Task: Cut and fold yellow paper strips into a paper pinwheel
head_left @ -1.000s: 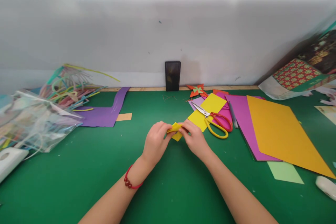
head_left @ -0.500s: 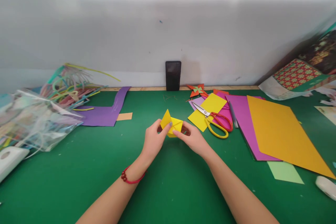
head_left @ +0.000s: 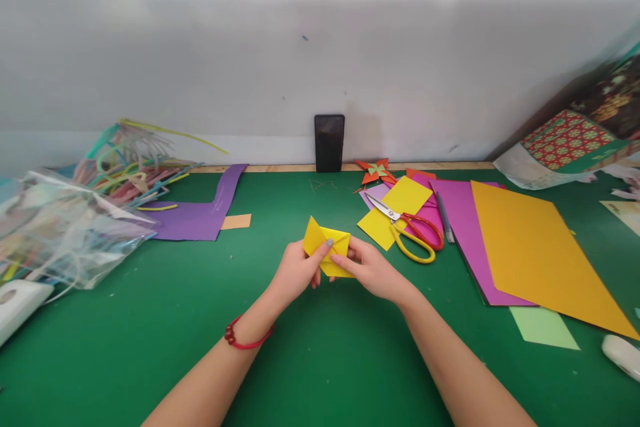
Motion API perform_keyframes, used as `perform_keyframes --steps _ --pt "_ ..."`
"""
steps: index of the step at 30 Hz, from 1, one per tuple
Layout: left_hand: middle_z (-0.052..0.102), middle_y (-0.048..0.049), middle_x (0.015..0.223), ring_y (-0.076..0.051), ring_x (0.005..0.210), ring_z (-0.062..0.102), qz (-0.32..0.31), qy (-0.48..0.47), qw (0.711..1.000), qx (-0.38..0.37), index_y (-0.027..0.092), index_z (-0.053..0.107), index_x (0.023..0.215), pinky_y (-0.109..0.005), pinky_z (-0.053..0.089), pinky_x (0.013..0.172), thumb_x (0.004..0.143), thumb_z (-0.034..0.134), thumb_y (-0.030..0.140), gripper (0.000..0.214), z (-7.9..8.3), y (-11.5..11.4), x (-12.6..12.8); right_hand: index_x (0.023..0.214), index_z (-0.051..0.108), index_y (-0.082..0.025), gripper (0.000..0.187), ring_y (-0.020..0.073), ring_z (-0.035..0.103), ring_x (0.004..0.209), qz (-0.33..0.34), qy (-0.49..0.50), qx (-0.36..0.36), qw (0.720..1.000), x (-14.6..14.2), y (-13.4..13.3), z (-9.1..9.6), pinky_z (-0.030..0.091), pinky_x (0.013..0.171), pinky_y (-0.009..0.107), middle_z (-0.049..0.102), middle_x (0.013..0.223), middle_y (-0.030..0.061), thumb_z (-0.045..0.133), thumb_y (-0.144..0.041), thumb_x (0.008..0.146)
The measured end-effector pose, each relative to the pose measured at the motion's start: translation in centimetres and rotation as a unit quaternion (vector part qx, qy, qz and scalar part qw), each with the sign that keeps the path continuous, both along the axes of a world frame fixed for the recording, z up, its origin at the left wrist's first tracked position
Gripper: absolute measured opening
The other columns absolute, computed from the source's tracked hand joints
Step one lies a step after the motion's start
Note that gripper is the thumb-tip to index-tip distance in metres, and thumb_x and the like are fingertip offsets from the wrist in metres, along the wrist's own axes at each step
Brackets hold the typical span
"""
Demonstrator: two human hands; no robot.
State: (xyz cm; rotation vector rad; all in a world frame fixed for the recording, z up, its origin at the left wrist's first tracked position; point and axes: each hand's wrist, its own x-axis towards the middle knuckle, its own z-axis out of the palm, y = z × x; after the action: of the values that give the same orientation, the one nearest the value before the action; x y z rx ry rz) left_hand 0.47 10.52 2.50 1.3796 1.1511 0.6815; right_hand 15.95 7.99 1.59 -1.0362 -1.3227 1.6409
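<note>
A small folded yellow paper (head_left: 326,250) is held between both hands just above the green mat (head_left: 320,347), at the centre of the view. My left hand (head_left: 296,270), with a red bead bracelet on its wrist, pinches the paper's left flap with thumb and fingers. My right hand (head_left: 373,270) grips the paper's right side, its fingers partly under the sheet. One flap of the paper points up and to the left.
Yellow-and-red scissors (head_left: 407,227) lie on a yellow sheet (head_left: 395,210) right of my hands. Magenta (head_left: 457,227) and orange (head_left: 537,257) sheets lie further right. A purple offcut (head_left: 205,213), a clear bag (head_left: 65,233) and coloured strips sit at left. A black phone (head_left: 329,142) leans on the wall.
The yellow paper went from pressed flat between my fingers to opened out, with a flap raised. Both hands drew slightly nearer to me.
</note>
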Motion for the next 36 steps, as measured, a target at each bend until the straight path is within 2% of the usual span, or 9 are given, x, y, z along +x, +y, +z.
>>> perform_keyframes --steps 6,12,15,17,20,24,29,33,36 --pt "0.040 0.0029 0.027 -0.007 0.025 0.036 0.002 -0.009 1.000 0.002 0.017 0.046 0.044 -0.019 0.029 0.032 0.073 0.050 0.061 0.054 0.4 -0.4 0.1 0.106 0.053 -0.017 0.034 0.0178 0.064 0.077 0.020 0.045 -0.013 0.999 0.2 0.1 -0.5 0.054 0.068 0.033 0.065 0.092 0.0057 0.058 -0.038 0.080" --pt "0.053 -0.0019 0.037 -0.009 0.027 0.042 -0.025 -0.086 0.995 -0.050 0.012 0.058 0.059 -0.020 0.030 0.029 0.071 0.052 0.063 0.053 0.1 -0.4 0.2 0.103 0.054 -0.017 0.035 0.0152 0.065 0.064 0.031 0.051 -0.026 0.998 0.5 0.0 -0.1 0.052 0.061 0.029 0.066 0.080 0.0027 0.060 -0.039 0.078" --pt "0.058 -0.0044 0.044 -0.010 0.030 0.045 -0.017 -0.091 0.994 -0.065 0.012 0.059 0.063 -0.021 0.033 0.030 0.072 0.046 0.068 0.058 -0.2 -0.5 0.4 0.102 0.054 -0.017 0.035 0.0145 0.065 0.062 0.038 0.051 -0.038 0.997 0.5 0.0 0.2 0.052 0.059 0.027 0.067 0.079 0.0028 0.062 -0.039 0.077" --pt "0.057 -0.0047 0.043 -0.011 0.031 0.047 0.000 -0.067 0.996 -0.064 0.013 0.058 0.059 -0.021 0.035 0.031 0.072 0.040 0.072 0.063 -0.4 -0.5 0.5 0.101 0.055 -0.016 0.035 0.0141 0.065 0.061 0.042 0.046 -0.045 0.997 0.5 -0.1 0.2 0.052 0.060 0.027 0.067 0.080 0.0034 0.062 -0.039 0.076" --pt "0.048 -0.0012 0.036 -0.010 0.033 0.045 0.047 0.009 0.999 -0.014 0.015 0.051 0.047 -0.021 0.034 0.034 0.074 0.039 0.070 0.062 -0.6 -0.4 0.3 0.101 0.055 -0.016 0.035 0.0139 0.064 0.060 0.034 0.037 -0.048 0.998 0.5 0.1 -0.1 0.052 0.058 0.027 0.067 0.080 0.0034 0.063 -0.039 0.076" --pt "0.044 0.0002 0.033 -0.010 0.035 0.045 0.057 0.068 0.995 0.034 0.017 0.047 0.041 -0.021 0.034 0.037 0.076 0.042 0.065 0.060 -1.0 -0.2 0.1 0.101 0.056 -0.015 0.038 0.0099 0.056 0.043 0.008 0.000 -0.043 0.999 0.5 0.3 -0.9 0.045 0.041 0.021 0.063 0.065 -0.0007 0.062 -0.041 0.075" --pt "0.040 0.0026 0.033 -0.009 0.030 0.041 0.037 0.000 0.999 -0.040 0.018 0.045 0.043 -0.021 0.032 0.033 0.072 0.043 0.069 0.059 -1.8 0.4 0.2 0.099 0.059 -0.014 0.038 0.0092 0.054 0.044 -0.005 0.002 -0.047 0.999 0.2 0.3 -1.2 0.045 0.038 0.020 0.062 0.065 0.0000 0.062 -0.042 0.074" --pt "0.042 0.0040 0.033 -0.007 0.027 0.035 0.012 -0.082 0.990 -0.118 0.017 0.050 0.051 -0.020 0.025 0.028 0.064 0.048 0.072 0.057 -2.2 0.5 0.5 0.098 0.059 -0.015 0.036 0.0110 0.059 0.055 0.029 0.043 -0.064 0.997 0.1 0.3 -1.4 0.048 0.045 0.021 0.066 0.076 0.0033 0.062 -0.042 0.075" --pt "0.038 0.0054 0.031 -0.006 0.026 0.032 0.020 -0.103 0.985 -0.136 0.017 0.049 0.051 -0.020 0.021 0.027 0.065 0.049 0.071 0.055 -2.1 0.2 0.7 0.096 0.058 -0.015 0.035 0.0105 0.058 0.055 0.050 0.057 -0.068 0.995 0.3 0.3 -1.6 0.048 0.046 0.021 0.065 0.075 0.0027 0.063 -0.042 0.074"
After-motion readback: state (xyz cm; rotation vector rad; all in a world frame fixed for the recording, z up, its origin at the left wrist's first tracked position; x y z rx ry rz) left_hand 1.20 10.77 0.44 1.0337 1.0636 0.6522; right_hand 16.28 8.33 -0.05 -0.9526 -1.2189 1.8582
